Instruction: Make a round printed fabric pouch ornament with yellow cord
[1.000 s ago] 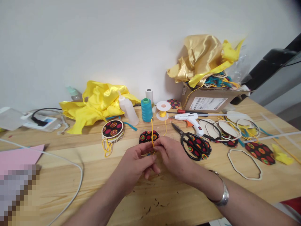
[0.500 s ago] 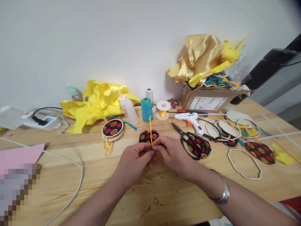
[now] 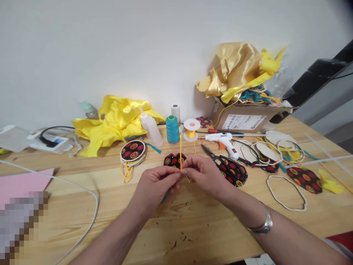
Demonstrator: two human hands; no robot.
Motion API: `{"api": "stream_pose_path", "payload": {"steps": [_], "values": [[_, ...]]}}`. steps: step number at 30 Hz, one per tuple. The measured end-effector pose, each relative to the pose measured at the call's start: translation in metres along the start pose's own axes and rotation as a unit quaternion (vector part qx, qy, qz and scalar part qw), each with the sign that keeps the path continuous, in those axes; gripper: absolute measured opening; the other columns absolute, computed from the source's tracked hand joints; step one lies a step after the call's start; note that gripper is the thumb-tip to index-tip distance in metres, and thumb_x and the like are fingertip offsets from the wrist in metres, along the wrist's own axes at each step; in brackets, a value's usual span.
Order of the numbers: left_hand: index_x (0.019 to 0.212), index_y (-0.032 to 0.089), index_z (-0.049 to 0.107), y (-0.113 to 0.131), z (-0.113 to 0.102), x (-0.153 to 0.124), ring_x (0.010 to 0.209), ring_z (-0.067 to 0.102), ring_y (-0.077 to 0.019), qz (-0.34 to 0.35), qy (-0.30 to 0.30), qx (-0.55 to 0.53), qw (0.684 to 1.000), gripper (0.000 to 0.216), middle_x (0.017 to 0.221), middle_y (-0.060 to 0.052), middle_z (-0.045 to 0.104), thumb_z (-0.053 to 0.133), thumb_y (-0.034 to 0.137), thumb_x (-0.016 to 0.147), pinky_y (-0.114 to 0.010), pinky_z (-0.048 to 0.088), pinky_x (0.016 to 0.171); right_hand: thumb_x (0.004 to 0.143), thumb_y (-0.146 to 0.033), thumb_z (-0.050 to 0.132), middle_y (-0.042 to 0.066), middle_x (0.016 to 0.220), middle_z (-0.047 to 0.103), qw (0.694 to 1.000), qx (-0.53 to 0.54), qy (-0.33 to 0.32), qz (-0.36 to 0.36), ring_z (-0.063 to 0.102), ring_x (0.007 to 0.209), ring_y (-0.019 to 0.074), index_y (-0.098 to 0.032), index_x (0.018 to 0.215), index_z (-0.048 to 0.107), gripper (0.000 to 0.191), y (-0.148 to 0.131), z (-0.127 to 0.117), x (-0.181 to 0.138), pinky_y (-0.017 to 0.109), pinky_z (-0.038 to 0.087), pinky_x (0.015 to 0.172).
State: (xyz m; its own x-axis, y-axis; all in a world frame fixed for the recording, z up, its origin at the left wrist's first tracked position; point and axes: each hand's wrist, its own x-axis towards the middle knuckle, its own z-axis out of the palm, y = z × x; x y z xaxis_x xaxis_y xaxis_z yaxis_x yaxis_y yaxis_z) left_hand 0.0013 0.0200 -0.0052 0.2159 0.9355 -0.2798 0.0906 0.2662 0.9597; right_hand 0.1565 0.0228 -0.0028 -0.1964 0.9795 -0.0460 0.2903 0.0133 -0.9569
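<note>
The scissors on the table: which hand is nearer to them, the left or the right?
Right. The right hand is close beside the scissors, on their left; the left hand is farther left, beyond the right one.

Part of the yellow cord (image 3: 181, 150) is hidden by the left hand (image 3: 156, 186) and right hand (image 3: 205, 176), a patterned cloth (image 3: 171, 160) behind them is partly covered, and the pink sheet (image 3: 26, 184) is cut off at left.
</note>
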Motion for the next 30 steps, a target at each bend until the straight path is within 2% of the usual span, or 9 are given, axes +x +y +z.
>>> {"api": "stream_pose_path", "payload": {"steps": [4,9,15,20,30], "values": [[0.072,0.013,0.071,0.001,-0.001,0.001,0.047,0.046,-0.0064,-0.047,-0.018,-0.105,0.993,0.010,0.054,0.000,0.059,0.069,0.021,0.066,-0.018,0.032,0.045,0.071,-0.017,0.057,-0.005,0.053,0.048,0.999,0.030,-0.018,0.031,0.040,0.050,0.0074,-0.015,0.065,0.057,0.006,-0.005,-0.002,0.001,0.021,0.032,0.051],[0.073,0.012,0.071,0.002,-0.002,0.000,0.047,0.045,-0.0045,-0.063,-0.040,-0.157,0.985,0.010,0.054,0.001,0.057,0.071,0.018,0.064,-0.017,0.031,0.045,0.070,-0.020,0.057,-0.005,0.051,0.048,0.993,0.095,-0.049,0.055,0.040,0.048,0.0069,-0.015,0.066,0.055,0.007,-0.007,-0.005,0.002,0.020,0.030,0.047],[0.070,0.012,0.071,0.002,-0.002,0.000,0.045,0.047,-0.0043,-0.079,-0.067,-0.163,0.981,0.009,0.056,0.000,0.060,0.072,0.019,0.063,-0.017,0.033,0.043,0.070,-0.024,0.060,-0.006,0.049,0.047,0.978,0.173,-0.095,0.067,0.038,0.044,0.0051,-0.014,0.066,0.054,0.012,-0.005,-0.009,0.002,0.019,0.026,0.044],[0.069,0.012,0.071,0.004,-0.002,0.000,0.043,0.048,-0.0043,-0.084,-0.071,-0.150,0.983,0.009,0.059,-0.002,0.063,0.071,0.021,0.064,-0.016,0.027,0.038,0.070,-0.025,0.063,-0.005,0.050,0.050,0.965,0.215,-0.130,0.074,0.040,0.044,0.0050,-0.014,0.067,0.055,0.014,-0.004,-0.010,0.002,0.019,0.028,0.044],[0.065,0.012,0.068,0.005,-0.002,-0.001,0.039,0.047,-0.0040,-0.066,-0.060,-0.107,0.990,0.010,0.057,-0.002,0.063,0.071,0.022,0.064,-0.016,0.025,0.036,0.069,-0.024,0.064,-0.006,0.050,0.050,0.957,0.241,-0.139,0.082,0.040,0.044,0.0045,-0.014,0.066,0.056,0.014,-0.006,-0.011,0.000,0.018,0.027,0.043]]}}
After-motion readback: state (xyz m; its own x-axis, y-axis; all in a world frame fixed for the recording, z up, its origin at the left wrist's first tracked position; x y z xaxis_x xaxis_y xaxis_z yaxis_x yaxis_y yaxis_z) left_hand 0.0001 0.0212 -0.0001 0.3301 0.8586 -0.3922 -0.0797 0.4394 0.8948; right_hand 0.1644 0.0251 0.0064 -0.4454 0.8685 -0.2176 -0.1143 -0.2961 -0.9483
